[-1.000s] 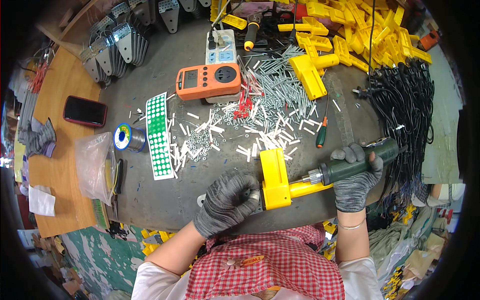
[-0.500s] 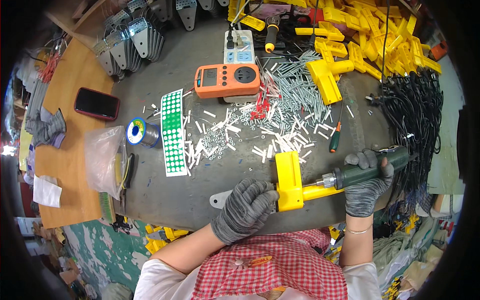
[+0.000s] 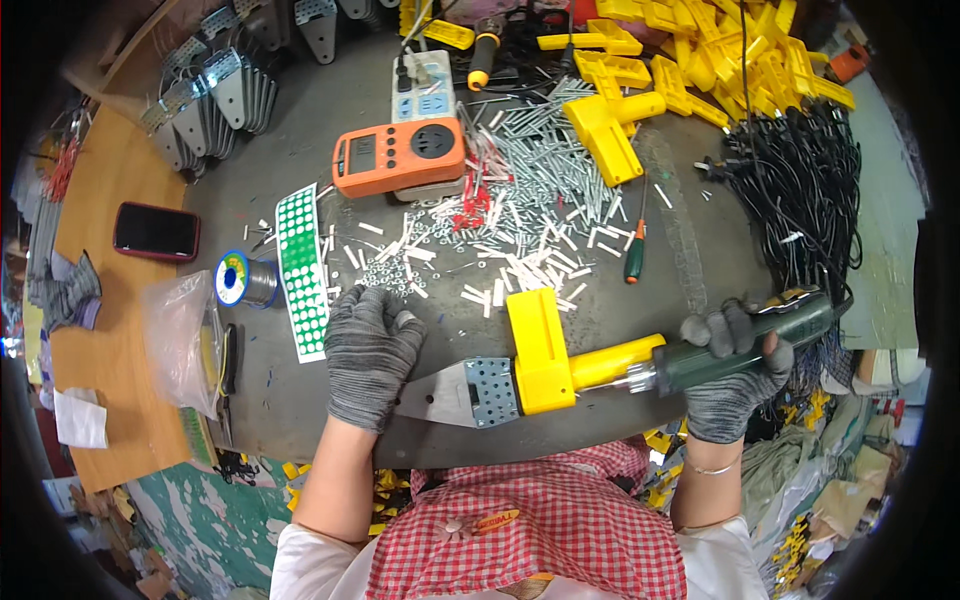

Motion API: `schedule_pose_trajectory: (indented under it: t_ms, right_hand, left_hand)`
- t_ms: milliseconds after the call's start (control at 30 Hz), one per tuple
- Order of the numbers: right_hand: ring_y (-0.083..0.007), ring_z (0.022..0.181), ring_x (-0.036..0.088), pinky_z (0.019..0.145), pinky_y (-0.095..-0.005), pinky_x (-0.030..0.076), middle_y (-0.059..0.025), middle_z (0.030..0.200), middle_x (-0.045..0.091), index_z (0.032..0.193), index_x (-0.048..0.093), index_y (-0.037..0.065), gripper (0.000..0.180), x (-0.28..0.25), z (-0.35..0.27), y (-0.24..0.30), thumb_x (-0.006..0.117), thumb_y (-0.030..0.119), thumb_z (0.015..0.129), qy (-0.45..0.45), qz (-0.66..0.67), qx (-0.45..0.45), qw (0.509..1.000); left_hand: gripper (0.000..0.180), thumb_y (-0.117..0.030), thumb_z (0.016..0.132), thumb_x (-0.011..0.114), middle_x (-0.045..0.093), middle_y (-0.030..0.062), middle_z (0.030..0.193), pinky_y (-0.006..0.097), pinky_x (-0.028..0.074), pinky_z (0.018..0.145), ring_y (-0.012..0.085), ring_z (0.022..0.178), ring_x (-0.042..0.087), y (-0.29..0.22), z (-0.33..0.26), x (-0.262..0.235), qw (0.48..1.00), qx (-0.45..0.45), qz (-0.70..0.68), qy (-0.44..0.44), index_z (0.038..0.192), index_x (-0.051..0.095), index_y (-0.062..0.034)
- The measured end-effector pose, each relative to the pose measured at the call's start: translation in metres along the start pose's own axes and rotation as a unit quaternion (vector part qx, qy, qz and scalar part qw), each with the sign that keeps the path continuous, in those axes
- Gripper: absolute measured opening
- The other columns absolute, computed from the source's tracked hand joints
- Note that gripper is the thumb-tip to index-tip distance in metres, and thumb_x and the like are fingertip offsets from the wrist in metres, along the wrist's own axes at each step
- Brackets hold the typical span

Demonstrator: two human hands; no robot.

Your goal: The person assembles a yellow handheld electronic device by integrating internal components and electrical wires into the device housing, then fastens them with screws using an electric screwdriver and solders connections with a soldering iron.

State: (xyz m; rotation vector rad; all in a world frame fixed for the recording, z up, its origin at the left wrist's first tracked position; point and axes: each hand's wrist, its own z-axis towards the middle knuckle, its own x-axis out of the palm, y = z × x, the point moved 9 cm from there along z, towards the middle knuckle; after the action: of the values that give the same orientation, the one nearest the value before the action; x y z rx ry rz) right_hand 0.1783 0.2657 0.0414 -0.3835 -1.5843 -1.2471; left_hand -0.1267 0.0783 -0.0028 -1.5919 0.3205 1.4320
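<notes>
Gloved right hand [image 3: 735, 392] grips an electric screwdriver [image 3: 740, 347], apparently aligning its bit [image 3: 608, 386] with the yellow housing [image 3: 541, 345]; left hand [image 3: 372, 348] curls beside nuts [image 3: 388, 272], contents hidden.

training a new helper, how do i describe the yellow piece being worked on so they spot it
Toward the near edge of the grey tabletop, look between the left hand and right hand. There is a yellow housing, its handle pointing right, beside a dark green power tool. Unlike the yellow pieces farther back, it has a grey metal plate at its left end.
</notes>
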Motion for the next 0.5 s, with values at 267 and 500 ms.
schedule_pose_trajectory:
  t_ms: [267,500]
  right_hand:
    - [-0.014,0.065,0.044,0.076,-0.0354,0.039,0.002,0.07,0.047,0.107,0.061,0.005,0.03,-0.007,-0.013,-0.021,0.067,0.021,0.082,-0.017,0.026,0.018,0.999]
    - [-0.0136,0.065,0.044,0.076,-0.0355,0.039,0.0026,0.07,0.048,0.105,0.061,0.006,0.029,-0.015,-0.025,-0.019,0.068,0.02,0.082,-0.045,0.036,-0.017,0.998]
  left_hand:
    - [0.028,0.0,0.071,0.075,0.066,0.0099,0.09,0.038,0.052,0.073,0.0292,0.082,0.064,-0.064,-0.077,0.007,0.936,0.138,-0.311,0.087,0.093,0.061,-0.0078]
    - [0.027,0.002,0.07,0.076,0.068,0.0077,0.087,0.035,0.053,0.073,0.0267,0.08,0.067,-0.085,-0.073,0.004,0.905,0.268,-0.307,0.12,0.091,0.063,-0.0098]
